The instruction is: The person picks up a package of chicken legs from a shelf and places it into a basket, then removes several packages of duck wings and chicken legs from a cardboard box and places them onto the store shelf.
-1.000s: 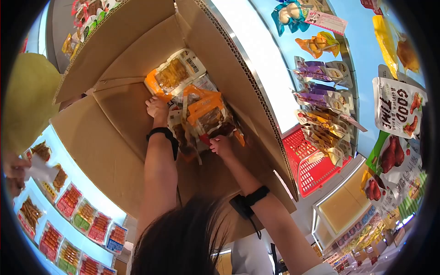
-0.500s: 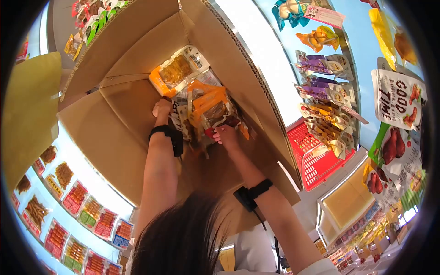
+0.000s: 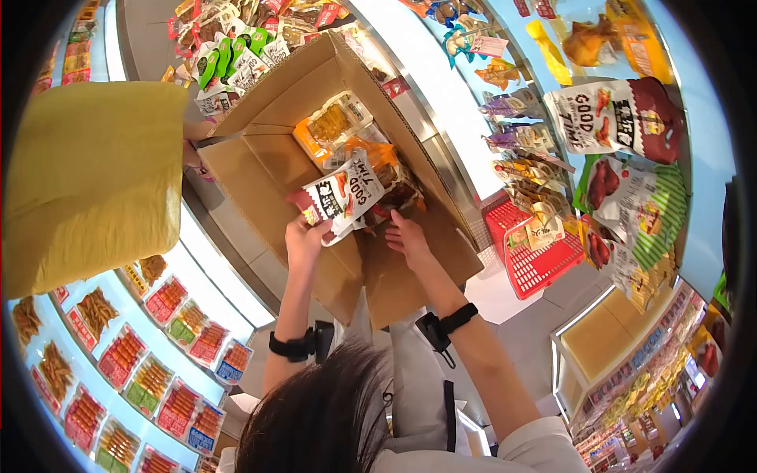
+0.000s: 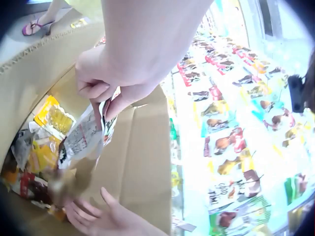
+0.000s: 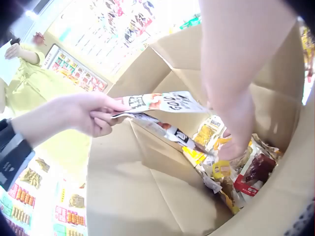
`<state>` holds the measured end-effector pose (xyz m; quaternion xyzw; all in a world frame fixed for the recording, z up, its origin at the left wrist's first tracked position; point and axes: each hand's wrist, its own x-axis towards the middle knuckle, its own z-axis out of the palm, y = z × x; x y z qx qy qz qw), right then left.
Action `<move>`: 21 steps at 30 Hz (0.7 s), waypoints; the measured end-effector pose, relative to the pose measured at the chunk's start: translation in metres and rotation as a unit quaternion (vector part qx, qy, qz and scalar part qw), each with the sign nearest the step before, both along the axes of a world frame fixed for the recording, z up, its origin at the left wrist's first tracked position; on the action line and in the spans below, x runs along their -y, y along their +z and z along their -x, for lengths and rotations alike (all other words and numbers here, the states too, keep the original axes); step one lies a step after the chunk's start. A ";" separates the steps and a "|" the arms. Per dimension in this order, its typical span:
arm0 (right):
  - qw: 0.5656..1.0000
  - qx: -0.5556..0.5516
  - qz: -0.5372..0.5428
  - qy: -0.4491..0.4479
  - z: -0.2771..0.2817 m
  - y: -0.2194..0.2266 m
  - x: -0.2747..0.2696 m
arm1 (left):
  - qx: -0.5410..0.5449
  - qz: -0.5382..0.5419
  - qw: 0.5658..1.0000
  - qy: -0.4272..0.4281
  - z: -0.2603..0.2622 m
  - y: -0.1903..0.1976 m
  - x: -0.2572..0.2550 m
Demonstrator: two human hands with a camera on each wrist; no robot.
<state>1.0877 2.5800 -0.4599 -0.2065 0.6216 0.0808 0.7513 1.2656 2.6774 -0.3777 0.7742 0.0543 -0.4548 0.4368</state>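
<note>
In the head view, the left hand (image 3: 306, 240) pinches a white and dark-red "GOOD TIME" bag (image 3: 341, 197) by its edge above the open carton (image 3: 260, 169). The left wrist view shows the left thumb and fingers on the upper edge of this bag (image 4: 81, 140). The right hand (image 3: 408, 239) is over the carton's near side, its fingers extended; in the left wrist view the right hand (image 4: 106, 219) has its fingers spread. Below the hands lie an orange-labelled pack (image 3: 331, 126) and other packets, partly covered by the held bag.
A red basket (image 3: 532, 248) stands on the floor to the right. Shelves of packaged snacks run along both sides, with a hanging "GOOD TIME" bag (image 3: 615, 118) at upper right. A person in yellow (image 3: 95, 185) is at the left, beside the carton.
The left hand has come up from the carton's bottom with the white bag. The right hand has moved away from the packets, its fingers now straighter. The view has shifted, showing more floor around the carton.
</note>
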 end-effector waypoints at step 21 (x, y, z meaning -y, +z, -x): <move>0.952 0.214 0.098 -0.196 0.036 0.164 -0.026 | -0.173 0.163 0.942 -0.237 0.104 0.118 -0.098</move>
